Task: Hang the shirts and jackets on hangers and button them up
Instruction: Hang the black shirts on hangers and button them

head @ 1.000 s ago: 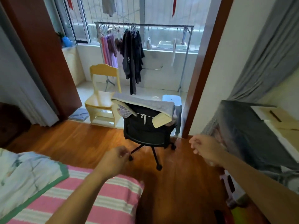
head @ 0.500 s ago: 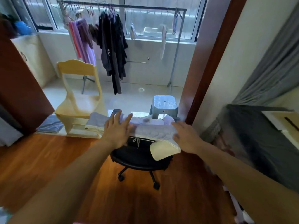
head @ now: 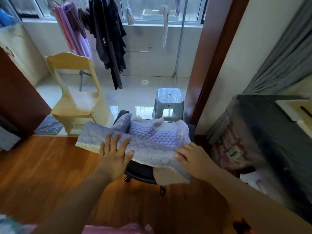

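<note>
A pale lilac quilted jacket (head: 148,137) with cream lace trim lies draped over the back of a black swivel chair (head: 141,171). My left hand (head: 114,154) rests flat on its left part, fingers spread and straight. My right hand (head: 190,157) lies on the jacket's right lower edge, fingers extended onto the cloth. Beyond the doorway a metal clothes rack (head: 180,39) holds dark garments (head: 108,34) and purple and pink garments (head: 74,29).
A yellow wooden chair (head: 76,92) and a grey plastic stool (head: 168,102) stand on the tiled balcony floor behind the swivel chair. A dark covered piece of furniture (head: 263,132) fills the right side. A brown door frame (head: 217,53) borders the opening.
I have come closer to the swivel chair. Both hands went from hanging in the air to lying on the jacket, and the left hand has slid toward its near edge.
</note>
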A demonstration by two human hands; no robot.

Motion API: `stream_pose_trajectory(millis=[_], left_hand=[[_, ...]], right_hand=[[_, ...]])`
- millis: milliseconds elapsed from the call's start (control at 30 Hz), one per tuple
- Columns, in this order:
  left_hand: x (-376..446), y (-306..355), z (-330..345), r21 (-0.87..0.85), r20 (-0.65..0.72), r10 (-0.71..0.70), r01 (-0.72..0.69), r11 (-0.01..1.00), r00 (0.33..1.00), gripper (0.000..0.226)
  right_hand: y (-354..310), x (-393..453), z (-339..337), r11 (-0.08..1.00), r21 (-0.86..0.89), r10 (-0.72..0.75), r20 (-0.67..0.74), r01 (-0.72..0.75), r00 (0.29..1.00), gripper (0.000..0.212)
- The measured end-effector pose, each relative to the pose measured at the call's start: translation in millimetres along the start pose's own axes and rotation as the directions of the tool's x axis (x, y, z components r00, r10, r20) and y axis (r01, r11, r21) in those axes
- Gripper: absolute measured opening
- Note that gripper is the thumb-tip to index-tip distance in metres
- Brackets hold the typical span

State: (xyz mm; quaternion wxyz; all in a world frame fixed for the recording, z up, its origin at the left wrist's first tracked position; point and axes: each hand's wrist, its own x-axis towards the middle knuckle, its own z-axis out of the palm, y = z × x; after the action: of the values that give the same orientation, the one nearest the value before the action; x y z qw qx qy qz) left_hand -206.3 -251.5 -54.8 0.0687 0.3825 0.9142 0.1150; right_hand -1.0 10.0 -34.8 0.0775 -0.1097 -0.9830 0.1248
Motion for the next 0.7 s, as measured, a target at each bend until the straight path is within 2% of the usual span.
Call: stream_pose_trajectory(millis=[67,133,200,267,367,400,433,500,533,567,633,667,700], left_hand=[[-16,-7,1,0.0,-0.007,0.059,-0.059,0.998,0.998,0.085],[-30,-14,-2,0.002,-0.011,0.141,-0.141,0.99,0.99,0.08],[-35,-18,-10,-0.001,0.017,0.19,-0.19,0.982,0.982,0.075],[-35,-10,-17,0.008,0.048,0.18,-0.181,0.983,0.982,0.072],[-36,25,-14,0.051,0.011,0.017,-0.018,0.999,1.0,0.059],[-39,47,-14,-0.03,-0.005,-0.07,0.07,0.997,0.998,0.057],[-38,67,-9,-0.203,-0.013,-0.172,0.166,0.965,0.985,0.057],[-34,109,-3,-0.562,0.103,-0.352,0.346,0.751,0.931,0.061],[-32,125,1,-0.657,0.172,-0.383,0.395,0.642,0.908,0.07],[-30,137,9,-0.702,0.207,-0.378,0.406,0.585,0.903,0.082],[-16,144,34,-0.687,0.224,-0.409,0.441,0.577,0.885,0.092],[-3,139,53,-0.685,0.207,-0.429,0.443,0.578,0.879,0.09],[1,147,54,-0.696,0.186,-0.43,0.427,0.577,0.883,0.088]], right_hand=[[-4,-25,-7,0.992,0.119,-0.044,0.07,0.036,0.997,0.059],[-11,-49,-9,0.977,0.206,-0.09,0.118,0.064,0.989,0.057],[-24,-69,-8,0.967,0.241,-0.127,0.152,0.088,0.98,0.048],[-34,-87,-3,0.966,0.241,-0.133,0.169,0.09,0.977,0.048],[-44,-101,4,0.975,0.214,-0.091,0.184,0.05,0.979,0.056],[-45,-105,7,0.977,0.214,-0.059,0.208,0.014,0.976,0.058],[-45,-109,8,0.973,0.228,-0.012,0.244,-0.045,0.97,0.063],[-42,-119,9,0.944,0.294,0.062,0.281,-0.147,0.958,0.077],[-40,-128,6,0.918,0.356,0.066,0.295,-0.174,0.953,0.079],[-36,-137,-1,0.883,0.432,0.045,0.308,-0.182,0.95,0.072],[-22,-157,-20,0.811,0.543,0.044,0.315,-0.219,0.948,0.043],[-10,-166,-25,0.776,0.574,0.087,0.311,-0.26,0.946,0.039],[4,-175,-32,0.759,0.567,0.17,0.303,-0.321,0.938,0.047]])
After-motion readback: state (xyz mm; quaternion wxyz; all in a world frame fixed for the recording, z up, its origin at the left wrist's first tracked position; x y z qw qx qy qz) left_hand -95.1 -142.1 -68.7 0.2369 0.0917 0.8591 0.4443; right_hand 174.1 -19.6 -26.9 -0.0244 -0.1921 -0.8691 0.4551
